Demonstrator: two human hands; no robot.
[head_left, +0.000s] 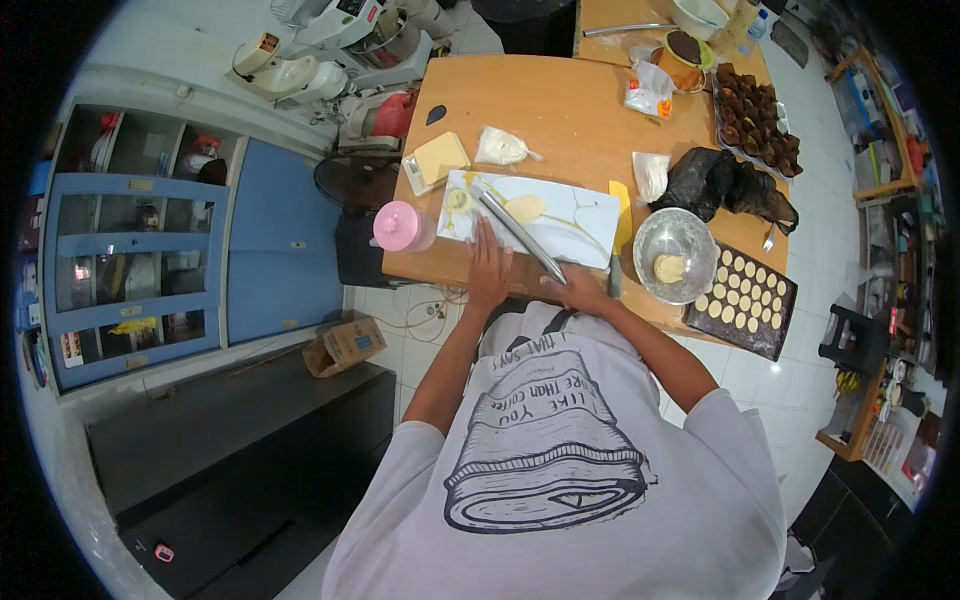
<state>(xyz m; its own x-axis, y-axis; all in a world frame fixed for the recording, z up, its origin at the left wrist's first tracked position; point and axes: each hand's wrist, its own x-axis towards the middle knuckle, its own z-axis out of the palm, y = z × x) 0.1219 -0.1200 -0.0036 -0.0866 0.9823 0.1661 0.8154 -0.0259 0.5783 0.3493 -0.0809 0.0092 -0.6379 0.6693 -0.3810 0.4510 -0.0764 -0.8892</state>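
Note:
A smooth metal rolling pin lies slantwise over a white marble-patterned board. My left hand rests at the board's near edge, fingers stretched out flat, their tips beside or against the pin; contact is hard to tell. Around the pin's near end my right hand is closed. Just right of the pin sits a flattened pale piece of dough. A small round object, perhaps a cutter, is at the board's left end. Beyond my right hand, a steel bowl holds a dough lump.
A dark tray of pale dough rounds lies at the table's right edge. Left stand a pink-lidded jar and a yellow scale. Black plastic bags and a tray of brown paper cups are farther right.

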